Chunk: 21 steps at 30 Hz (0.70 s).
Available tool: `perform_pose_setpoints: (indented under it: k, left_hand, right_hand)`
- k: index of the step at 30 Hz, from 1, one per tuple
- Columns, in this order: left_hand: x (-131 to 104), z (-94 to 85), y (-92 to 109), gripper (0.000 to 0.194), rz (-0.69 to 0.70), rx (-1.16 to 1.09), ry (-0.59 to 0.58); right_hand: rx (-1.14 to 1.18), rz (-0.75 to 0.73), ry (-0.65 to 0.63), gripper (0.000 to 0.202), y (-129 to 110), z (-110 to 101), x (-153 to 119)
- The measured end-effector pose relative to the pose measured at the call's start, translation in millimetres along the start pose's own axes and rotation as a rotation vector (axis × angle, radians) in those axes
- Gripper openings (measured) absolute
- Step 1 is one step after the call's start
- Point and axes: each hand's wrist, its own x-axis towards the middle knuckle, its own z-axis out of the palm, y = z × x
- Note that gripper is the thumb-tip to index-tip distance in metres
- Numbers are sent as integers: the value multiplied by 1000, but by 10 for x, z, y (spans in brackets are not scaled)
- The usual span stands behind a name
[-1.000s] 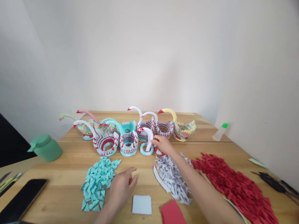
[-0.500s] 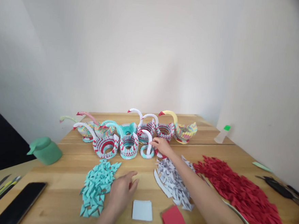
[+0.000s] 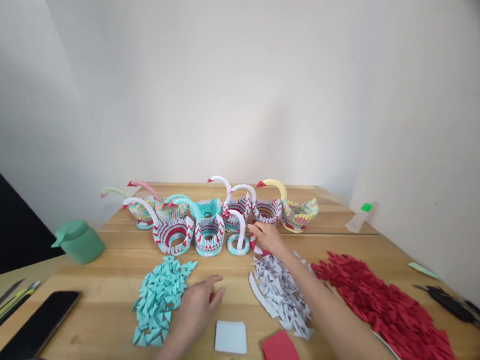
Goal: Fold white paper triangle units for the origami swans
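Swans (image 3: pixel 209 246) near right hand (image 3: pixel 267 238), forearm (image 3: pixel 324 317) across grey pieces (image 3: pixel 279 292) — phone (image 3: pixel 41 322), red pile (image 3: pixel 390 316)

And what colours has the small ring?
Turquoise and white; the small ring shows best in the head view.

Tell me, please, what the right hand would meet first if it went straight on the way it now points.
The right hand would probably meet the white curved neck rising from the turquoise-and-white ring, though depth is unclear.

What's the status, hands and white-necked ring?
Right hand beside white neck, apparently not touching. Left hand open beside turquoise pieces. Neck rises from turquoise-and-white ring. Paper swans crowd close by.
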Motion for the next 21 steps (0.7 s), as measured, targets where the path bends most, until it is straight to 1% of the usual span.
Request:
perform_pose_setpoints:
  k: [3, 5, 7, 10, 13, 16, 18, 21]
  left_hand:
    - [-4, 19, -20, 35, 27, 2, -1]
    - [1, 32, -29, 33, 35, 13, 2]
    - [6, 39, -31, 30, 26, 27, 0]
    - [-1, 35, -20, 21, 28, 30, -7]
    - [-15, 24, -5, 19, 39, 44, -3]
    - [-11, 30, -2, 21, 23, 83, 3]
    - [-2, 50, -6, 25, 20, 101, -3]
    - [-9, 87, -8, 32, 37, 117, 0]
  right_hand:
    - [10, -2, 44, 41, -116, -214, -157]
    - [19, 6, 71, 41, -219, -356, -330]
    - [26, 20, 92, 40, -324, -469, -579]
    - [41, 70, 116, 41, -444, -553, -1092]
    - [131, 165, 191, 39, -493, -529, -1685]
    - [175, 274, 270, 40, -495, -429, -2227]
    - [158, 313, 270, 42, -485, -342, -2513]
    - [115, 337, 216, 39, -468, -212, -2815]
